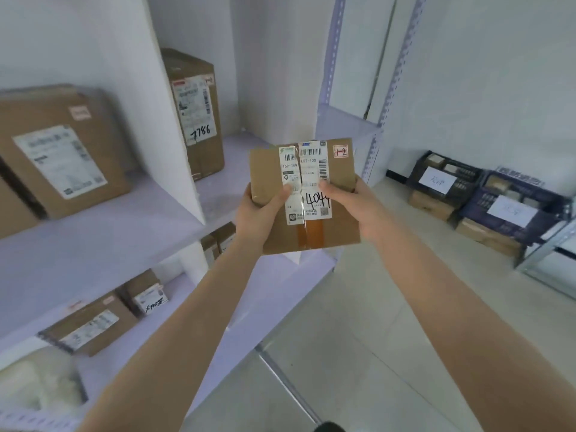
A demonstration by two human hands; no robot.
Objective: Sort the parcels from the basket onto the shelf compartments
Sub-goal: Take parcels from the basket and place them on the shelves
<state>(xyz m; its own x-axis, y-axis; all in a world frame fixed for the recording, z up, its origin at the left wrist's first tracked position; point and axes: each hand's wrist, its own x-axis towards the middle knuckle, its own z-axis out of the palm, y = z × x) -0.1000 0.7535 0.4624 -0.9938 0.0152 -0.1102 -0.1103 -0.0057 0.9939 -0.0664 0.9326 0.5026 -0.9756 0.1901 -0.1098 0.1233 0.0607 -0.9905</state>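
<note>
I hold a flat brown cardboard parcel (338, 169) in front of me with both hands. Its white shipping label reads 4044 by hand, and a small red tag in the corner reads 1-2. My left hand (258, 210) grips its left edge with the thumb on the label. My right hand (352, 204) grips the right edge, thumb also on the label. The parcel hangs in the air in front of the white shelf (103, 244), near the edge of the compartment that holds a tall box marked 1786 (196, 113).
A large brown box (59, 151) fills the left compartment behind a white divider (174, 120). The lower shelf holds several small boxes (93, 322) and a white bag (34, 385). Dark crates (486, 194) with parcels stand on the tiled floor at the right.
</note>
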